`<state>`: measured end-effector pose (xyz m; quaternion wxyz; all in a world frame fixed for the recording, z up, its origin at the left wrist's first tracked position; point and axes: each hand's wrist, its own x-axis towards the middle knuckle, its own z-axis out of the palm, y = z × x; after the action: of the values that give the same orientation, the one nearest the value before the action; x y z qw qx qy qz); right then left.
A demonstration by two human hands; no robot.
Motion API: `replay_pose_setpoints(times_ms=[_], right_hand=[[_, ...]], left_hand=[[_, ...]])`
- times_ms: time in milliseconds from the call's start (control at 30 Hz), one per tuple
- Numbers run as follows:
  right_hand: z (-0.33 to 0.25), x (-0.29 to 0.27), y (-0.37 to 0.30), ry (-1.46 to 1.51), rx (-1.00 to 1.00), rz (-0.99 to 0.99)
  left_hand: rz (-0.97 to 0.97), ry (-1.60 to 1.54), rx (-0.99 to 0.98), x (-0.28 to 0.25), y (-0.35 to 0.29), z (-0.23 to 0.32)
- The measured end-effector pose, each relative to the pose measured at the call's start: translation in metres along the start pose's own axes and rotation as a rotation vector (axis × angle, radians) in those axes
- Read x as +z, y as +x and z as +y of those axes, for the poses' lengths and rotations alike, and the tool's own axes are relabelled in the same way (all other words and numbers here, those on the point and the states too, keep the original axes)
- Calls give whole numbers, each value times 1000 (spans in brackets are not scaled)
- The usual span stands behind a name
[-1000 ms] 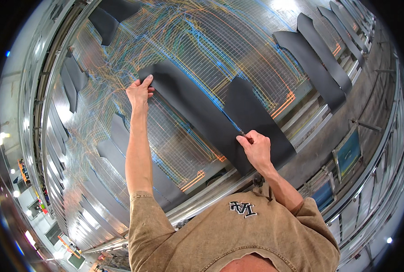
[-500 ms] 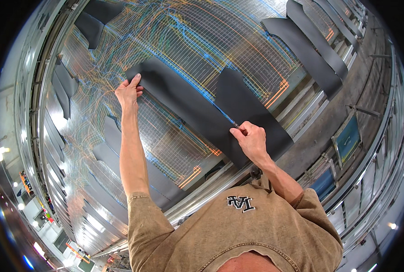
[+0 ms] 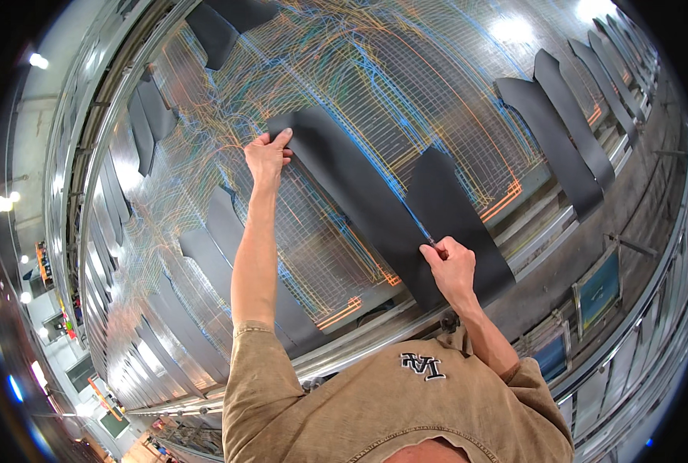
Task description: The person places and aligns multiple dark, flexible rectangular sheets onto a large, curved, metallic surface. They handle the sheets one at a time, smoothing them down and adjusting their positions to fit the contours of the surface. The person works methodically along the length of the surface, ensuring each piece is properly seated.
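Observation:
A long black cut panel (image 3: 352,185), smooth and sheet-like, lies at a slant across the line-marked table. At its far left corner my left hand (image 3: 265,157) is closed, with thumb and fingers pinching the edge. That far end is slightly raised and curved. My right hand (image 3: 453,270) is closed at the panel's near right edge, its fingertips pinching there; the exact grip is partly hidden by the fingers. Beside it on the right lies a second black panel (image 3: 456,208) with a pointed far end. A narrow strip of blue lines shows between the two panels.
Coloured lines cover the metal tabletop (image 3: 344,301). More dark panels lie in pairs, including a right-hand panel (image 3: 548,139) and a grey left-hand panel (image 3: 213,262). A metal rail (image 3: 352,333) runs along the near edge. Framed screens (image 3: 597,289) stand low at the right.
The view has shifted, so the table and both hands appear farther right and slightly lower. Both hands keep their places on the same panel.

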<state>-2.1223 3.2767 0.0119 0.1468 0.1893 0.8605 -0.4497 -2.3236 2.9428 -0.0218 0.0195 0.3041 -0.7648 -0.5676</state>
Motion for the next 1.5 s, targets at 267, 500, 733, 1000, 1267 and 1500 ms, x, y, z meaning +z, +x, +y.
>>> replay_pose_setpoints(times_ms=[267, 500, 733, 1000, 1267, 1500], right_hand=[[1, 0, 0, -3, -10, -2], [-1, 0, 0, 2, -6, -6], [0, -1, 1, -4, -40, -3], [-2, -1, 1, 0, -30, -4], [0, 0, 1, 9, -40, 9], [0, 0, 0, 27, -62, 15]], left_hand=[[20, 66, 12, 0, -8, 7], [23, 55, 10, 0, -7, 5], [18, 52, -10, 0, -8, 8], [10, 58, 3, -3, -3, 3], [46, 63, 21, -1, -2, -1], [57, 135, 21, 2, -8, 5]])
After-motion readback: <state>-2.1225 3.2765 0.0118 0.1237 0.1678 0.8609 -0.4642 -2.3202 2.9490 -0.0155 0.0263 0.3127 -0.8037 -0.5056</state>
